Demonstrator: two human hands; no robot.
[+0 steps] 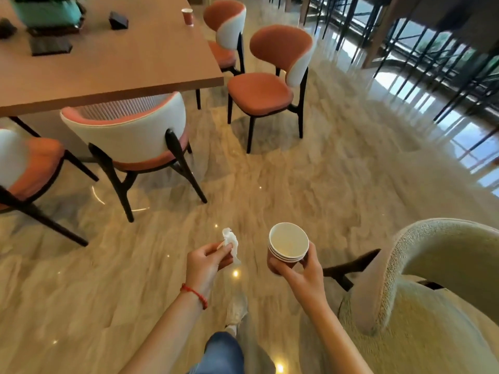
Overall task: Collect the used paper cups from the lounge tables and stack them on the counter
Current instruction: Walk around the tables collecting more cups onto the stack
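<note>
Right hand (298, 268) first: fingers and thumb curled round a nested stack of paper cups (287, 245), thumb on the near side, fingertips wrapping the far wall. Three white rims show one above the other, the outsides are reddish brown, and the top cup's pale inside faces the camera, tilted a little toward it. The stack sits upright in the grip, out over the glossy marble floor (310, 184).

Left hand (209, 259) now: clenched lightly, thumb and fingertips pinching a crumpled white tissue (231, 242) that sticks up and out from the grip. A red string bracelet (195, 292) circles that wrist. The two hands are near each other but apart, nothing passing between them.

Up at the far end, one more paper cup (187, 15) stands upright near the right edge of the long wooden table (121, 60), same reddish wall, white rim. Print on it is too small and blurred to read, and no writing shows on the held stack either.

Also on the table: a teal planter (46, 12) and some dark flat objects (51, 45). Orange-and-white chairs (129, 136) ring the table, and a pale fuzzy armchair (432, 292) sits just right of the cup-holding arm. Below, a jeans-clad knee (222, 352) and a light shoe (237, 310) on the floor.
</note>
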